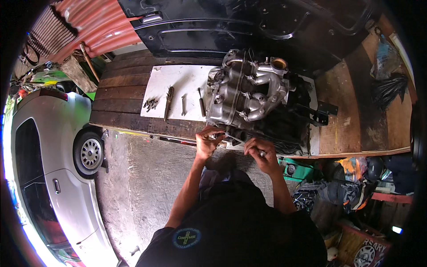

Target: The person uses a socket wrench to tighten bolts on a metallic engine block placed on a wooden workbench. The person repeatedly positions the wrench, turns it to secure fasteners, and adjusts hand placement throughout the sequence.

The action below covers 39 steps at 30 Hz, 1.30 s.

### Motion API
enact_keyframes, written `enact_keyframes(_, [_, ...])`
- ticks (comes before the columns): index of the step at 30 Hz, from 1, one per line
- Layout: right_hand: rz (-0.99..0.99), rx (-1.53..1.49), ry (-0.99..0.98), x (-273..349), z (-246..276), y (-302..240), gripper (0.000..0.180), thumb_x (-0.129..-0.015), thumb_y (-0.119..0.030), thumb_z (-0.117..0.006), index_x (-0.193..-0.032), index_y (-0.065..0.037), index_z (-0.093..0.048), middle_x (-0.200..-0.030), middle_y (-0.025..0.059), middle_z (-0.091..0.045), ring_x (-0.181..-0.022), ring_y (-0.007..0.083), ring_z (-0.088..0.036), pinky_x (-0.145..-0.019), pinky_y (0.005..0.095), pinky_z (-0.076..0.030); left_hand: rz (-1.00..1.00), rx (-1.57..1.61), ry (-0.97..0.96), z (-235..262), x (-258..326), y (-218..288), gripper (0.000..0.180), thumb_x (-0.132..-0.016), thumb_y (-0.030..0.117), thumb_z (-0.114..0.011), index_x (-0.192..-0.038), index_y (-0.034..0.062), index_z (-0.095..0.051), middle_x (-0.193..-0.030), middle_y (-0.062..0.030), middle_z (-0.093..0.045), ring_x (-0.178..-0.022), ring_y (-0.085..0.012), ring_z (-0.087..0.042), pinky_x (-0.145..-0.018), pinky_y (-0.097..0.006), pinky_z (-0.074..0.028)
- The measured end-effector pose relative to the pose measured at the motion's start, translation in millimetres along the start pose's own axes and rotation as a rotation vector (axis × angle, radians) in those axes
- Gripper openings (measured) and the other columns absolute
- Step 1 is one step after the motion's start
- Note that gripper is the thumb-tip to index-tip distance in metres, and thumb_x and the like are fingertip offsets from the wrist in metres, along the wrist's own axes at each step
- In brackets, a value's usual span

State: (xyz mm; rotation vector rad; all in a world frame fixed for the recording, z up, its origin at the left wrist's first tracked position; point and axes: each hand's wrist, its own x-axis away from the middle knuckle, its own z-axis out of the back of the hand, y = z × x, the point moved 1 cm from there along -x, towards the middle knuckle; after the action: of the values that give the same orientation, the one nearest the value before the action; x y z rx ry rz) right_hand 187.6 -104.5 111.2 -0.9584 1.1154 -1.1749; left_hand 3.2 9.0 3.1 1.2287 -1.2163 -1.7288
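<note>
A silvery engine (235,95) with curved manifold pipes sits on the bench in front of me. At its near edge, my left hand (208,142) is closed, its fingertips pinched against the lower side; what they grip is too small to make out. My right hand (262,155), just to the right, is wrapped round a slim metal hand tool (238,139) that reaches toward the left fingertips. A shiny rounded end pokes out of the right fist. Left of the engine lie a wrench (183,106), a screwdriver (201,102), a dark long tool (169,101) and several bolts (151,104).
A white board (155,82) lies under the tools on the wooden bench (120,91). Behind stands a black vehicle panel (200,26). A black bracket (318,113) juts out right of the engine. A silver car (62,155) is at the left; a green case (296,170) sits below right.
</note>
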Motion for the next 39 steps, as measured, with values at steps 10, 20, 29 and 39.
enact_keyframes(10, [0.335,-0.548,0.215,-21,-38,27,0.046,-0.097,-0.028,-0.043,-0.056,-0.007,-0.039,-0.056,0.0027,-0.041,-0.057,0.0158,-0.044,-0.07,0.0345,-0.04,0.069,0.072,-0.034,3,-4,-3,0.021,-0.067,0.0,-0.08,-0.086,0.0016,-0.07,-0.086,-0.0079,-0.069,-0.075,-0.0123,-0.064,-0.066,-0.025,-0.051])
enact_keyframes(20, [0.046,-0.476,0.114,-33,-32,25,0.051,-0.097,-0.03,-0.043,-0.054,-0.006,-0.032,-0.048,-0.0002,-0.03,-0.048,0.0128,-0.029,-0.057,0.03,-0.032,0.107,-0.015,-0.009,12,7,-2,0.038,-0.069,0.003,-0.079,-0.104,0.0005,-0.064,-0.092,-0.0073,-0.068,-0.073,-0.0118,-0.06,-0.067,-0.025,-0.05])
enact_keyframes(29, [0.067,-0.307,-0.039,-34,-31,23,0.039,-0.093,-0.016,-0.043,-0.057,-0.005,-0.035,-0.049,-0.0004,-0.032,-0.044,0.0089,-0.029,-0.045,0.0285,-0.024,0.418,0.108,0.313,64,48,-5,0.021,-0.092,0.008,-0.055,-0.109,-0.0032,-0.061,-0.088,-0.0064,-0.064,-0.077,-0.0094,-0.056,-0.069,-0.024,-0.045])
enact_keyframes(39, [-0.099,0.386,-0.473,-140,-99,-19,0.038,-0.095,-0.025,-0.049,-0.068,0.002,-0.056,-0.052,0.0187,-0.051,-0.052,0.037,-0.054,-0.051,0.0423,-0.043,0.422,0.144,0.519,76,73,4,0.022,-0.093,0.01,-0.05,-0.107,-0.0043,-0.061,-0.08,-0.006,-0.062,-0.072,-0.0105,-0.054,-0.067,-0.025,-0.043])
